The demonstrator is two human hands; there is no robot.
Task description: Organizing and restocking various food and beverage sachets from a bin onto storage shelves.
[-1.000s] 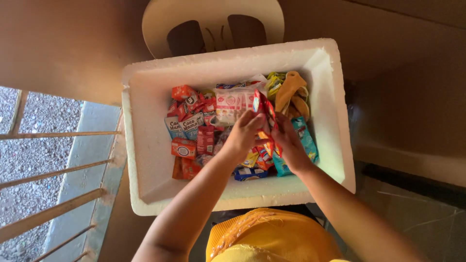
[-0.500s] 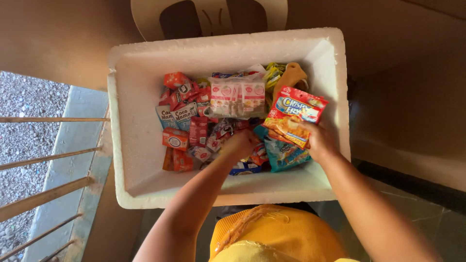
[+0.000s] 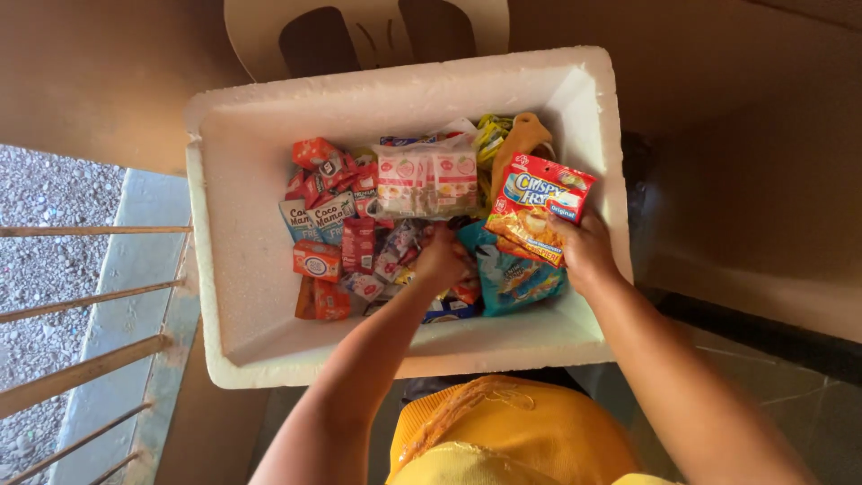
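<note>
Right hand lifts a red snack packet from a foam box of sachets.

The right hand [image 3: 588, 251] pinches one red-and-orange snack packet [image 3: 537, 208] by its lower right corner and holds it tilted above the right side of the white foam box [image 3: 238, 296], over one teal packet [image 3: 512, 277]. The left hand [image 3: 440, 259] is curled down among the sachets at the box's middle; whether it grips any of them cannot be told. Above it lies one clear pack of pale pink sachets [image 3: 426, 182], towards the far wall. Left of it are two light blue cartons [image 3: 316, 217] side by side and a heap of small red sachets [image 3: 334, 171], too jumbled to count. One orange cloth [image 3: 516, 144] shows at the far right corner.
</note>
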